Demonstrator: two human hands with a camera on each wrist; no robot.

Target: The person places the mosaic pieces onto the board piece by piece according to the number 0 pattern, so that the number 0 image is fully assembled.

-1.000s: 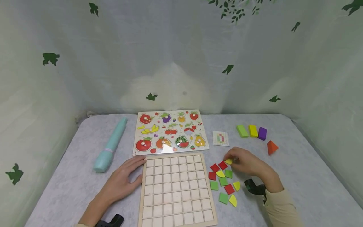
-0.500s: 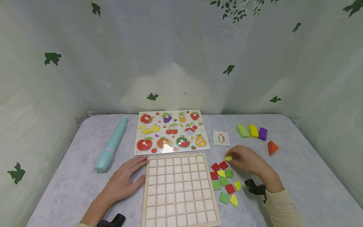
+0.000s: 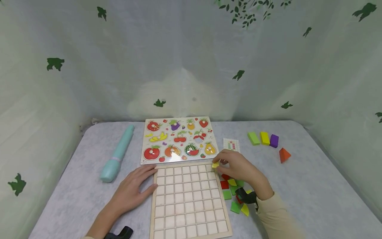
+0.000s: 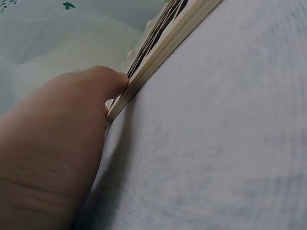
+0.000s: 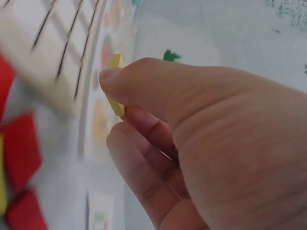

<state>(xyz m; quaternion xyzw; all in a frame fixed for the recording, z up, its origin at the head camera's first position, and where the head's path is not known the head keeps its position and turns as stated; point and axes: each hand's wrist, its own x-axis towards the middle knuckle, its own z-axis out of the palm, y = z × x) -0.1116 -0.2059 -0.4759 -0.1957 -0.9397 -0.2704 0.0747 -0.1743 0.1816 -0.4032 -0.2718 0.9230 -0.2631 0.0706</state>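
My right hand (image 3: pixel 238 167) pinches a small yellow tile (image 3: pixel 215 165) between thumb and fingers, over the far right corner of a wooden grid board (image 3: pixel 184 208). In the right wrist view the same yellow tile (image 5: pixel 116 103) shows edge-on under the thumb. The left hand (image 3: pixel 131 189) rests with extended fingers at the board's left edge; in the left wrist view its thumb touches the board's side (image 4: pixel 158 60). Right of the board lie several loose tiles: green (image 3: pixel 235 207), red (image 3: pixel 224 185) and yellow (image 3: pixel 245 209). The right hand and its wrist camera partly cover them.
Behind the board lies a fruit puzzle (image 3: pixel 179 139). A small grid-patterned card (image 3: pixel 231 143) is partly covered by the right hand. Green (image 3: pixel 253 138), yellow (image 3: pixel 264 138), purple (image 3: pixel 274 140) and orange (image 3: pixel 284 155) blocks stand at the back right. A folded teal umbrella-like object (image 3: pixel 117 154) lies left.
My right hand has lifted the yellow tile from beside the loose tiles and carried it left to the board's far right corner. The left hand stays at the board's edge.
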